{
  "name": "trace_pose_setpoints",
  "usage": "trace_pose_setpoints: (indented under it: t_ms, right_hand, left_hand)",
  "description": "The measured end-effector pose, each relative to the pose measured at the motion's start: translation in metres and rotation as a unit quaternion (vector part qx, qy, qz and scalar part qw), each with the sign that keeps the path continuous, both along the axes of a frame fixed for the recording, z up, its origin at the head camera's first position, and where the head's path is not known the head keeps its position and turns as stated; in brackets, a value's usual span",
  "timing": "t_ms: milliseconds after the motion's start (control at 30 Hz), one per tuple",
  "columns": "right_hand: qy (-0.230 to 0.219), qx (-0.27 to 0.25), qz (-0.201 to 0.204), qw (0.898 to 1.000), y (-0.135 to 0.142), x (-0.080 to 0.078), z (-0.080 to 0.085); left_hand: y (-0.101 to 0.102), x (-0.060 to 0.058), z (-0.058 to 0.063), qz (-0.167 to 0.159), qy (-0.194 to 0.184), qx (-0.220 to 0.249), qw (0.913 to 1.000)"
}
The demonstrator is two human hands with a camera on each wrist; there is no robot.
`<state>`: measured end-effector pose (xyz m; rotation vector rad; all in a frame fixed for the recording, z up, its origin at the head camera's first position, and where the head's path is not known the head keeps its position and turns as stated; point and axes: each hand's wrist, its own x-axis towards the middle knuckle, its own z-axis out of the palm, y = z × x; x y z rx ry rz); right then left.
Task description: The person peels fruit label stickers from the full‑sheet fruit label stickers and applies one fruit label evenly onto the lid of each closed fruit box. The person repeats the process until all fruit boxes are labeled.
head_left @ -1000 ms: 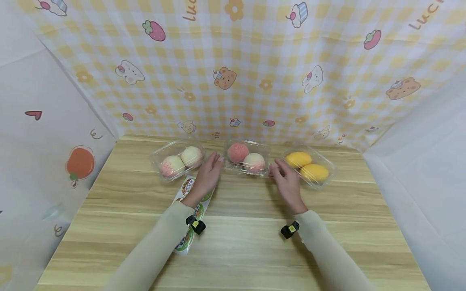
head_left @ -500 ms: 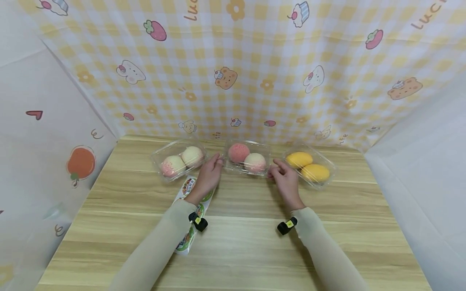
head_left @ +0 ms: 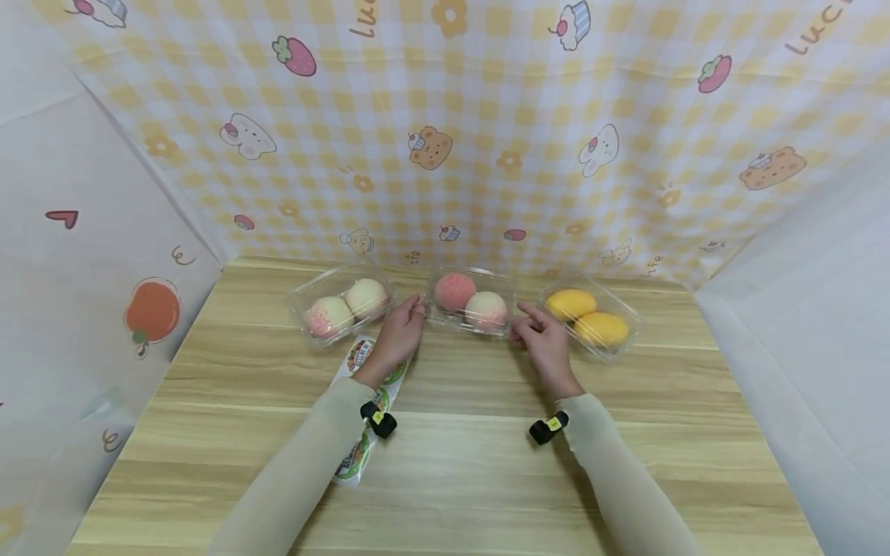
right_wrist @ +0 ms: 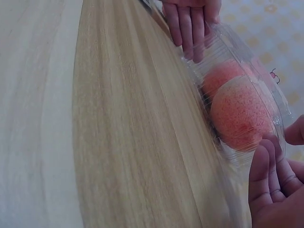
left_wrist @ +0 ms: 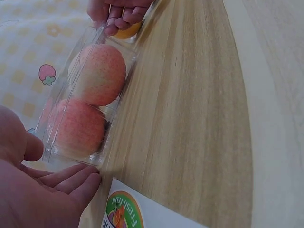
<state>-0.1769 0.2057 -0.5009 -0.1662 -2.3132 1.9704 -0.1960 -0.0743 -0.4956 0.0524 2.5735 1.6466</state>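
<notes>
A clear plastic clamshell box [head_left: 498, 281] stands at the back middle of the table in the head view. Inside lie a pink peach [head_left: 455, 293] and a paler peach [head_left: 486, 310]. My left hand [head_left: 399, 333] is at the box's left end, its fingers [left_wrist: 76, 183] extended along the end wall and the thumb apart. At the other end is my right hand [head_left: 548, 349], with loosely bent fingers [right_wrist: 260, 175] right at the plastic and its thumb on the far side. Neither hand wraps around the box.
To the left, another clear box [head_left: 310, 300] holds two pale peaches [head_left: 330, 317]. A third box [head_left: 619, 305], right, contains two yellow mangoes [head_left: 601, 330]. A strip of round fruit stickers [head_left: 356, 462] lies under the left forearm. A checked cloth [head_left: 480, 193] hangs behind.
The right hand and wrist have shifted slightly left toward the middle box's end. The left hand has barely moved, and the boxes stay in place.
</notes>
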Motion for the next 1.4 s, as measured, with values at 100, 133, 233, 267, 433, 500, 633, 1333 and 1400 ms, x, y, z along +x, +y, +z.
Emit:
trace_pose_setpoints:
  t_ms: [100,133,233,267,433,500,633,1333,1400]
  right_hand:
    - [0.001,-0.006,0.005,1.000,-0.001,0.000,0.001]
    - [0.001,-0.009,0.007,1.000,-0.001,0.000,0.001]
    - [0.000,-0.017,0.010,1.000,0.000,-0.001,0.000]
    - [-0.001,-0.019,0.010,1.000,0.000,-0.001,0.000]
    - [-0.007,-0.025,0.006,1.000,-0.001,-0.002,-0.001]
    - [-0.009,-0.028,0.002,1.000,-0.002,-0.002,-0.001]
    - [-0.012,-0.026,-0.001,1.000,-0.003,-0.002,-0.001]
    - [-0.043,-0.030,0.000,0.999,-0.005,0.000,0.001]
    - [-0.044,-0.034,0.001,0.998,-0.005,0.000,0.002]
  left_hand:
    - [0.001,0.003,0.006,-0.002,-0.002,0.003,1.0000]
    - [0.001,0.004,0.008,-0.003,-0.004,0.003,1.0000]
    - [0.002,0.005,0.010,-0.010,-0.005,-0.003,0.9999]
    - [0.002,0.005,0.010,-0.012,-0.005,-0.007,0.9999]
    - [0.001,0.006,0.012,-0.023,-0.004,-0.026,0.9994]
    - [0.001,0.007,0.014,-0.027,-0.006,-0.025,0.9993]
    - [0.001,0.009,0.016,-0.029,-0.007,-0.026,0.9992]
    - [-0.003,0.010,0.004,-0.026,-0.046,-0.016,0.9985]
    - [-0.004,0.009,-0.002,-0.025,-0.049,-0.015,0.9984]
